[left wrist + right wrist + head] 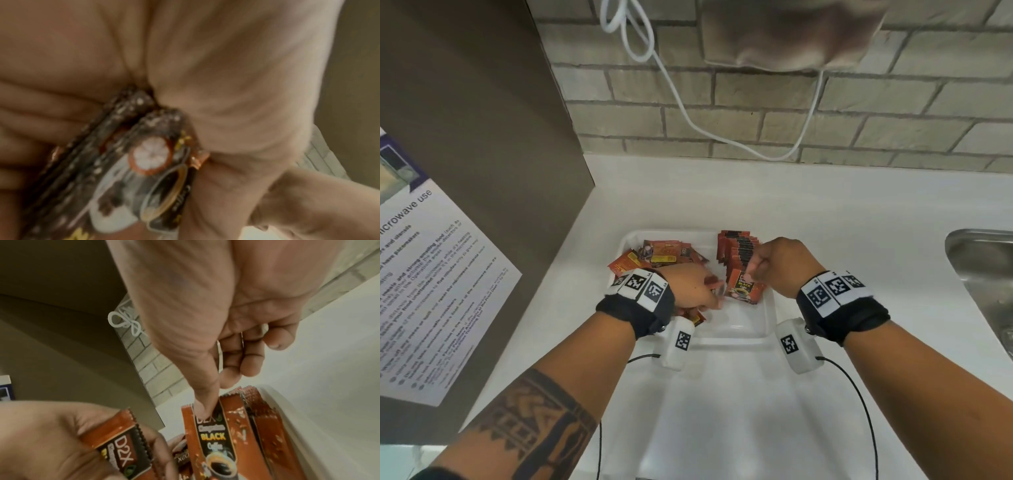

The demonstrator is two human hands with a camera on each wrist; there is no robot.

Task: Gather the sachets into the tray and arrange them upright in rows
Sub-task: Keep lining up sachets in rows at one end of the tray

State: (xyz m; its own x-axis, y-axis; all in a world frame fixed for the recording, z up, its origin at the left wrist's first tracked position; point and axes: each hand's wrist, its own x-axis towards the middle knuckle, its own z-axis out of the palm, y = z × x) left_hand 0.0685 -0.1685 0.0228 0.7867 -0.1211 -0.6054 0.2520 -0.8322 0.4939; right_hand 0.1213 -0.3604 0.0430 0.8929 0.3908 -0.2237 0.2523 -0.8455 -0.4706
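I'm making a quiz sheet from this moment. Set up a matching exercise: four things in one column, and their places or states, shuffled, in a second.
Things:
1. left hand
2. right hand
3. upright row of sachets
4. loose pile of sachets

Places or states:
A. lying flat, far left part of the tray
B. thumb pressing the front sachet of the row
C. gripping a bunch of sachets
D. standing along the tray's right side

Pairs: 1-C, 2-B, 3-D, 4-A
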